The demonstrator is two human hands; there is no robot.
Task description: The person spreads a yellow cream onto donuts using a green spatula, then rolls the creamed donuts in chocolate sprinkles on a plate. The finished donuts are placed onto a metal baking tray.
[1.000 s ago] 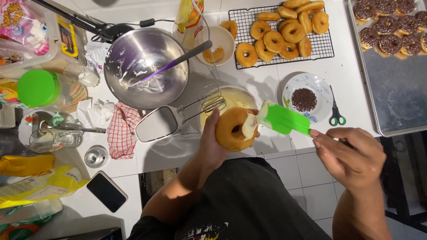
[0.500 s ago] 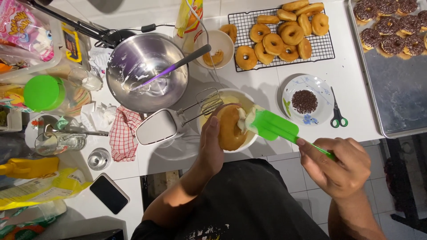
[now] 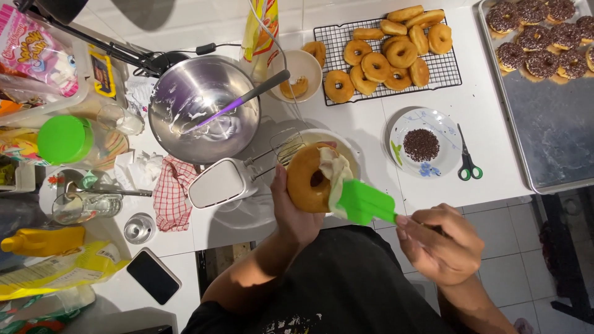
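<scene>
The left hand [image 3: 297, 213] gripped a round, golden-brown doughnut [image 3: 309, 178], smooth-skinned with a small hole, holding it upright above the near edge of the white table [image 3: 489, 117] and in front of a pale bowl [image 3: 346, 148]. The right hand [image 3: 442, 241] was clenched around the thin handle of a bright green spatula [image 3: 365, 201], whose flat, squarish silicone blade pressed against the doughnut's right side, where a glossy smear of white cream [image 3: 337, 173] clung. Just left of the doughnut lay a white electric hand mixer [image 3: 223, 182] with wire beaters pointing into the bowl. Behind it sat a shiny steel mixing bowl [image 3: 204, 108], streaked with white, holding a purple-handled utensil. A black wire cooling rack [image 3: 390, 52] carried plain ring doughnuts, and a small patterned plate [image 3: 424, 145] held a heap of dark sprinkles, with green-handled scissors [image 3: 467, 164] beside it. A metal tray [image 3: 544, 124] at the far right bore chocolate-sprinkled doughnuts.
</scene>
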